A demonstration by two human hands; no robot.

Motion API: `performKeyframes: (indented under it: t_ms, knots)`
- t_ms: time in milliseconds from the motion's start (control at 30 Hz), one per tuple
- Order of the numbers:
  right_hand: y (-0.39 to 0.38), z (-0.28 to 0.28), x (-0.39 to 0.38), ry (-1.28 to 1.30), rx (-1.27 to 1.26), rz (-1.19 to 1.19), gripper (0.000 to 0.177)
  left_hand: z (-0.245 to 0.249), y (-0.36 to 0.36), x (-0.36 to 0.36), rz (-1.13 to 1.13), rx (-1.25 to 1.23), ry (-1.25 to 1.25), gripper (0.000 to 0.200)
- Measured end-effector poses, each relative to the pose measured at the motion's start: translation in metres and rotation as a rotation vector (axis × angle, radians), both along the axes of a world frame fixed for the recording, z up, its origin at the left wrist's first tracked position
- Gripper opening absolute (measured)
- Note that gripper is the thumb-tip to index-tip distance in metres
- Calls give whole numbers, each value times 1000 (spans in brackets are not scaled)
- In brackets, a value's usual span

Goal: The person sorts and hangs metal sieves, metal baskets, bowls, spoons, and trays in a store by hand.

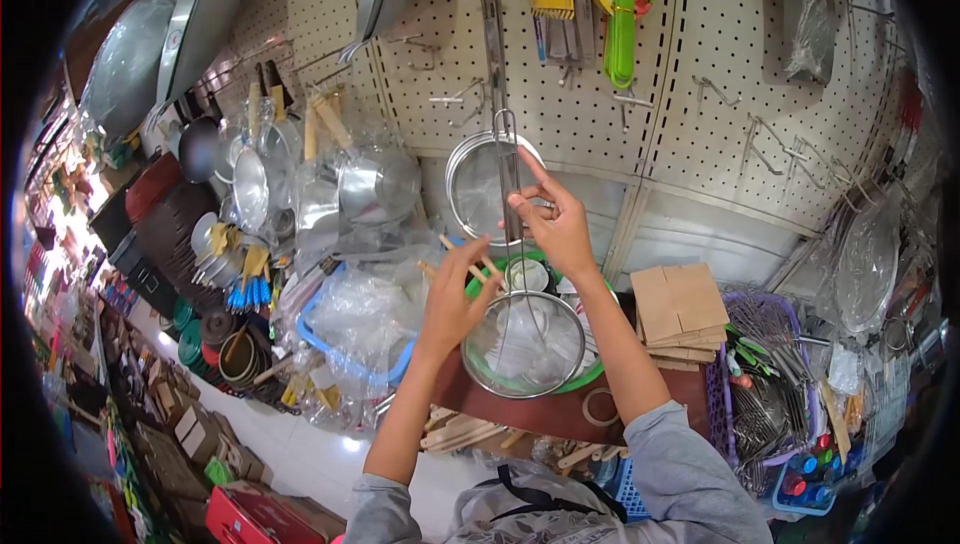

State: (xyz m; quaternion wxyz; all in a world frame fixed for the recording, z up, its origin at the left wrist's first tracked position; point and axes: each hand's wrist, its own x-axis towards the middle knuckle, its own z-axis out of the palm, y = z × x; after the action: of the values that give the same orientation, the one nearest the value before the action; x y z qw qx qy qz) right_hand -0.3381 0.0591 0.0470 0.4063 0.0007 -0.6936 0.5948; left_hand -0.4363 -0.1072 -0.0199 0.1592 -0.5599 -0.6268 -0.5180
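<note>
A round wire-mesh strainer hangs basket down in front of me, its long metal handle running upward to a looped end. My right hand has thumb and curled fingers closed at the handle, with the index finger stretched up along it. Beside the strainer's neck is my left hand, thumb and fingers apart, the thumb tip right by the rim. Behind the handle, more round strainers hang on the wall. Below the mesh sits a green basket holding white items and a small round strainer.
A pegboard with metal hooks fills the wall ahead. Plastic-wrapped goods fill a blue basket at left, near hanging pans and ladles. Cardboard pieces and a purple basket of metal utensils stand at right. A red box lies lower left.
</note>
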Motion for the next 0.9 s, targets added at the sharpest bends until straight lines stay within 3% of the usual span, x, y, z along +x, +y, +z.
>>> performKeyframes:
  t_ms: [133,233,633,900]
  knots:
    - [4,12,-17,-8,116,-126,64,59,36,-11,-72,214,-130,58]
    - [0,26,-30,83,164,-172,65,93,55,-29,-130,268,-82,60]
    - [25,106,-85,214,459,-326,66,181,89,-91,-119,321,79,65]
    - [38,141,-111,231,548,-392,68,212,110,-119,-143,383,106,66]
